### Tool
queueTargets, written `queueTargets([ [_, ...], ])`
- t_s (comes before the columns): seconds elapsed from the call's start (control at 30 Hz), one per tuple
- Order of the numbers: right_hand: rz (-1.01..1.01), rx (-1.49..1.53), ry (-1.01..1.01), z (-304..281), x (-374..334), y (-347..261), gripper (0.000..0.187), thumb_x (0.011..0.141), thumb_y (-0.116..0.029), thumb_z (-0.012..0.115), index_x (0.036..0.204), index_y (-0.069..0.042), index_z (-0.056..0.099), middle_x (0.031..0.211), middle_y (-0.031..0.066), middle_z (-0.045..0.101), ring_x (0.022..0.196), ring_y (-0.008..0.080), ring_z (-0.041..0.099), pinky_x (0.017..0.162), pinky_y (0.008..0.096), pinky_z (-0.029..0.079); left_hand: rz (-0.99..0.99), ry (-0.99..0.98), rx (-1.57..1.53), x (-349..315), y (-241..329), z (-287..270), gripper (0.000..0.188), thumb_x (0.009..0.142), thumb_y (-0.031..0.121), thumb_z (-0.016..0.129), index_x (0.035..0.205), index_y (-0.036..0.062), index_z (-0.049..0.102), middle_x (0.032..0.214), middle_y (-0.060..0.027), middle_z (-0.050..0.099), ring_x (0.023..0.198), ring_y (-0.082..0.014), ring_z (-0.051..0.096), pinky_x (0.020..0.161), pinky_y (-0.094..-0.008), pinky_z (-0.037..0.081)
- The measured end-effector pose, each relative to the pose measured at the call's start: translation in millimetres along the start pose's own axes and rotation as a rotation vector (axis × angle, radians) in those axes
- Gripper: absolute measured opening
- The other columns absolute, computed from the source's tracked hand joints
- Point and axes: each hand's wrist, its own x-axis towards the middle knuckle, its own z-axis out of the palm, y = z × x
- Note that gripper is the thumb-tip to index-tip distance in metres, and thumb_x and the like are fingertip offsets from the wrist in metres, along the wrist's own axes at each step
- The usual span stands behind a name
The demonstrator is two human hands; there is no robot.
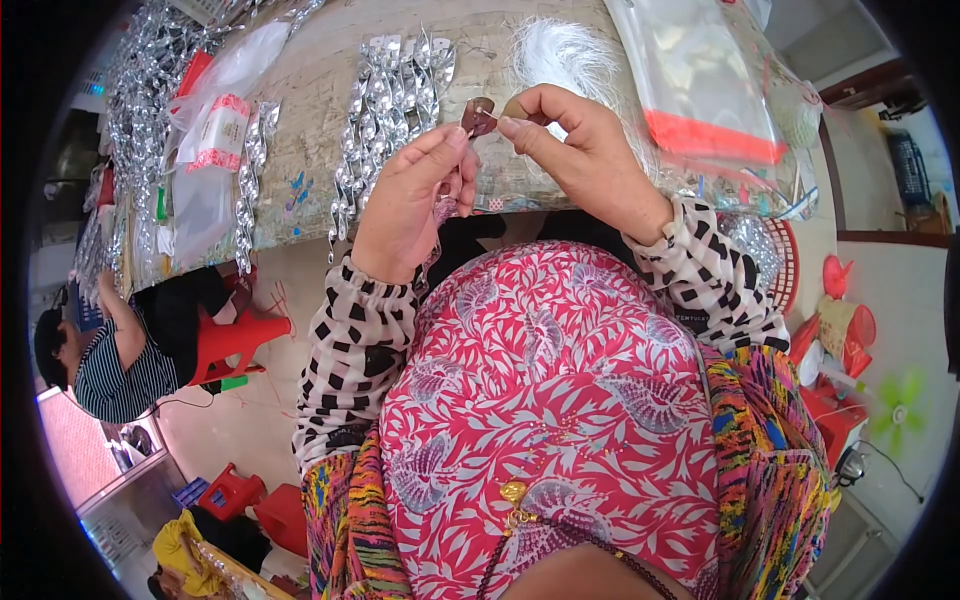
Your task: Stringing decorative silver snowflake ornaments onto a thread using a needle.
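My left hand (418, 195) is closed on a shiny twisted foil strip, its flat dark end tab (478, 118) standing up above the thumb. Part of the twist hangs below the fingers, mostly hidden by the hand. Close by on the right, my right hand (590, 150) pinches a thin thread at the tab, with thumb and forefinger together. Whether the thread passes through the tab is too small to tell. Behind the right hand lies a loose bundle of white threads (568, 58). Several silver twisted strips (395, 95) lie in a row beyond my left hand.
A clear plastic bag with a red band (710, 135) lies right on the worn table (310, 75). Silver twists (150, 100) heap at the far left, near a wrapped plastic roll (218, 135). A person in stripes (130, 365) sits left; a red basket (785, 260) stands right.
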Motion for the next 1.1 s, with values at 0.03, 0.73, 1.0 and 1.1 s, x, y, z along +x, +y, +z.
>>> queueTargets([
  [0.03, -0.003, -0.012, 0.002, 0.6, 0.1, 0.1, 0.015, 0.091, -0.014, 0.059, 0.093, 0.001, 0.059, 0.08, -0.0009, 0.057, 0.076, 0.0057, 0.051, 0.069, 0.0214, 0.042, 0.0, 0.001, 0.0, -0.5, 0.2, -0.2, 0.021, 0.096, 0.025, 0.051, 0.095, 0.0048, 0.058, 0.074, -0.0001, 0.055, 0.059, -0.0085, 0.05, 0.055, -0.0229, 0.041],
  [0.73, 0.022, 0.016, 0.003, 5.8, -0.4, 6.6, 0.029, 0.091, -0.01, 0.058, 0.114, -0.003, 0.042, 0.077, 0.0022, 0.058, 0.068, 0.0049, 0.053, 0.059, 0.0187, 0.042, 0.141, 0.102, 0.25, -2.3, -12.3, 5.3, 0.033, 0.091, 0.017, 0.059, 0.122, 0.0052, 0.054, 0.074, 0.004, 0.053, 0.06, -0.0032, 0.046, 0.053, -0.0175, 0.037],
  [1.0, 0.001, 0.113, -0.023, 1.5, 6.6, 14.5, 0.03, 0.091, -0.01, 0.058, 0.115, -0.003, 0.041, 0.077, 0.0013, 0.058, 0.07, 0.0052, 0.054, 0.059, 0.0193, 0.043, 0.106, 0.103, 0.288, -5.7, -11.7, 13.1, 0.034, 0.091, 0.016, 0.058, 0.125, 0.01, 0.057, 0.075, 0.0049, 0.052, 0.06, -0.0016, 0.044, 0.052, -0.0154, 0.036],
  [1.1, 0.048, 0.059, -0.067, -1.2, 8.1, 11.9, 0.032, 0.091, -0.012, 0.058, 0.118, -0.003, 0.043, 0.077, 0.0005, 0.058, 0.069, 0.0048, 0.054, 0.06, 0.019, 0.043, 0.108, 0.119, 0.287, -5.0, -11.7, 10.6, 0.034, 0.091, 0.016, 0.059, 0.124, 0.0096, 0.058, 0.074, 0.0055, 0.051, 0.06, -0.0016, 0.042, 0.052, -0.0158, 0.035],
])
